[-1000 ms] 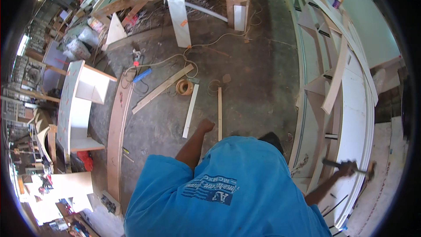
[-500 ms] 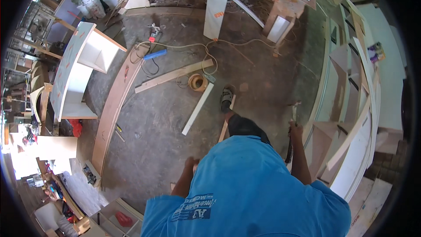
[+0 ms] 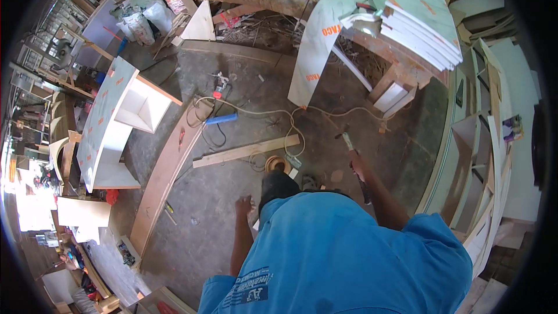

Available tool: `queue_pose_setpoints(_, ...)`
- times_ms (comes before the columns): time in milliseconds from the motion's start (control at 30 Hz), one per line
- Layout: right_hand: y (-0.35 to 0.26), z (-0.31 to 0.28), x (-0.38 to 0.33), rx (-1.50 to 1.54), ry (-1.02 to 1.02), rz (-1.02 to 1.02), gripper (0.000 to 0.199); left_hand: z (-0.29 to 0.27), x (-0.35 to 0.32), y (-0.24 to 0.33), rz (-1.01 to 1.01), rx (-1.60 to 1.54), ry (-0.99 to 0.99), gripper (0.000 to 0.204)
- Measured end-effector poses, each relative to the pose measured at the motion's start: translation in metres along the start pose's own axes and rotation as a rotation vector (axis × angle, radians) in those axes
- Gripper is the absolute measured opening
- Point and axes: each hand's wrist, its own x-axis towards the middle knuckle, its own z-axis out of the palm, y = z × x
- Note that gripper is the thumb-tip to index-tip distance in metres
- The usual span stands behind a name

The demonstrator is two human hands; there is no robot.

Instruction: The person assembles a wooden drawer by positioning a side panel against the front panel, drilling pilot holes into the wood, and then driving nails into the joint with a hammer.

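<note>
My right hand (image 3: pixel 356 166) is closed round the handle of a hammer (image 3: pixel 347 141), whose head points away from me over the concrete floor. Fingers apart, my left hand (image 3: pixel 244 205) hangs empty above the floor, beside my dark trouser leg. A flat wooden plank (image 3: pixel 247 152) lies on the floor ahead of both hands. Close to it sits a roll of tape (image 3: pixel 278 164). My blue shirt fills the lower part of the view and hides the floor under me.
A long curved wooden board (image 3: pixel 165 174) and a white open cabinet (image 3: pixel 116 122) lie to the left. A cable (image 3: pixel 256 112) and a blue tool (image 3: pixel 221 119) are on the floor. A stack of white boards (image 3: pixel 418 23) rests on a bench ahead, and white shelving (image 3: pixel 476 157) stands on the right.
My right hand has brought the hammer from the shelving on the right to in front of me. My left hand has dropped lower. The view has turned toward the bench.
</note>
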Motion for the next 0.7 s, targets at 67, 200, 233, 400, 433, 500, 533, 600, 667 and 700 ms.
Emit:
queue_pose_setpoints(67,-0.026,0.008,0.021,0.053,0.006,-0.192,0.031,0.027,0.006,0.079,0.090,0.071,-0.002,0.032)
queue_pose_setpoints(200,-0.115,0.056,0.023,0.038,-0.073,-0.166,0.030,0.008,0.075,0.090,0.581,0.699,0.236,0.034)
queue_pose_setpoints(233,-0.124,0.060,0.027,0.072,-0.094,-0.175,0.030,0.008,0.090,0.090,0.599,0.811,0.233,0.034)
queue_pose_setpoints(400,-0.178,0.096,0.072,0.210,-0.120,-0.140,0.031,-0.013,0.127,0.089,0.141,0.684,-0.017,0.035)
queue_pose_setpoints(433,-0.190,0.105,0.084,0.202,-0.085,-0.151,0.030,-0.016,0.137,0.096,0.101,0.698,-0.049,0.035)
queue_pose_setpoints(500,-0.219,0.126,0.110,0.215,-0.035,-0.169,0.030,-0.024,0.163,0.120,0.062,0.747,-0.110,0.035)
queue_pose_setpoints(533,-0.236,0.138,0.124,0.226,0.015,-0.162,0.029,-0.031,0.181,0.138,0.054,0.762,-0.121,0.036)
queue_pose_setpoints(600,-0.274,0.167,0.154,0.257,0.077,-0.161,0.028,-0.050,0.221,0.182,0.052,0.794,-0.151,0.036)
queue_pose_setpoints(667,-0.313,0.197,0.182,0.297,0.132,-0.177,0.028,-0.078,0.261,0.231,0.054,0.816,-0.165,0.036)
queue_pose_setpoints(700,-0.337,0.215,0.200,0.311,0.149,-0.182,0.028,-0.094,0.290,0.265,0.070,0.817,-0.170,0.037)
